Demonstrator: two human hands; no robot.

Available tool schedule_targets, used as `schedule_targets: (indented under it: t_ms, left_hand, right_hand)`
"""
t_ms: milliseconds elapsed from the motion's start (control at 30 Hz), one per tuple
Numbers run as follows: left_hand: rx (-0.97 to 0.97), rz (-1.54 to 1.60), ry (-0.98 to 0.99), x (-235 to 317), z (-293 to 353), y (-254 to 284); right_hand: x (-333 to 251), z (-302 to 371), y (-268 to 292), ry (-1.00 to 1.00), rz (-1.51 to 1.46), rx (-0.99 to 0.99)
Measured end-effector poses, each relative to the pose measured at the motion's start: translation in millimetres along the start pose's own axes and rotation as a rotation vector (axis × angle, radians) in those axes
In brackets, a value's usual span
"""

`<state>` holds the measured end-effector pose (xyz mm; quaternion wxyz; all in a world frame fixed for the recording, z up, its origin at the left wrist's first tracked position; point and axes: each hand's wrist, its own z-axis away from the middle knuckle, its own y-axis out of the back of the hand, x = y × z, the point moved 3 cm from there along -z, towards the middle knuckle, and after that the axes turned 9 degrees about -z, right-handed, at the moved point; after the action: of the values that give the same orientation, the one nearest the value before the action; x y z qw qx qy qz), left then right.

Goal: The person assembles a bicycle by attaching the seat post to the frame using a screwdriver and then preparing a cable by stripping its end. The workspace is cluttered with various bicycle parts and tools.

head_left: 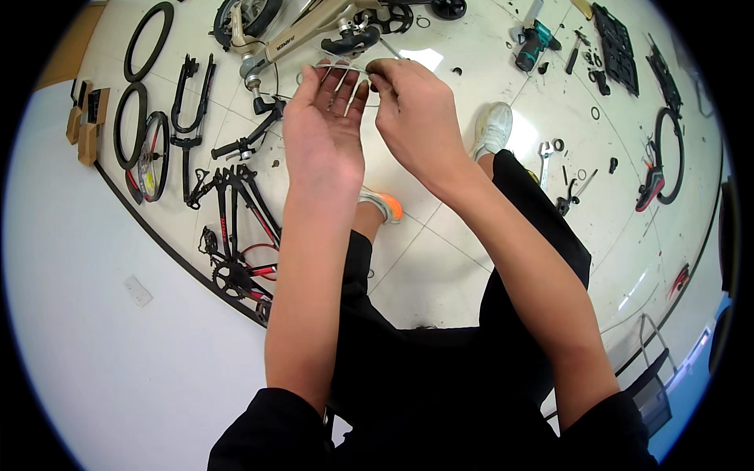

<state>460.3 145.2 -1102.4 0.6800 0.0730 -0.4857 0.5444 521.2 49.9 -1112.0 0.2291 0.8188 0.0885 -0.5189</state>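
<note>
Head view: wire (pixel 342 66), thin and pale, stretched across both hands above the floor (pixel 432 259), near the beige bike (pixel 310 33). Left hand (pixel 326 141) palm up, fingers loosely spread and slightly bent, wire running across them near the tips — likely a rest to keep it steady; can't make out if the thumb presses on it. Right hand (pixel 415 102) turned inward, fingers closed in a pinch on the wire's right part, probably for finer control. Both hands held high, seemingly to bring the thin wire into good sight.

Drill (pixel 536 45), hammer (pixel 576 51) and wrench (pixel 546 163) lie loose right — likely for easy reach. Fork (pixel 186 143) and dark frame (pixel 236 196) lie on the left, spread apart, perhaps to stop parts mixing. Beige bike on its side at the top, handlebar (pixel 250 141) toward the left hand, presumably for access.
</note>
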Motion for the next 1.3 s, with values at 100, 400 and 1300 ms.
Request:
schedule_targets:
  t_ms: [100, 400, 1300]
  left_hand:
    - [-0.024, -0.005, 0.010, 3.8, 3.8, 0.8]
    - [-0.048, -0.592, -0.057, 2.3, -3.0, 1.3]
    - [-0.402, -0.922, 0.048, -3.9, 7.9, -37.4]
  right_hand:
    - [2.3, -1.7, -3.5, 0.004, -0.012, 0.017]
    - [-2.1, -5.8, -6.1, -0.375, -0.296, -0.042]
    - [33.7, -34.5, 72.7, -0.469, -0.428, -0.175]
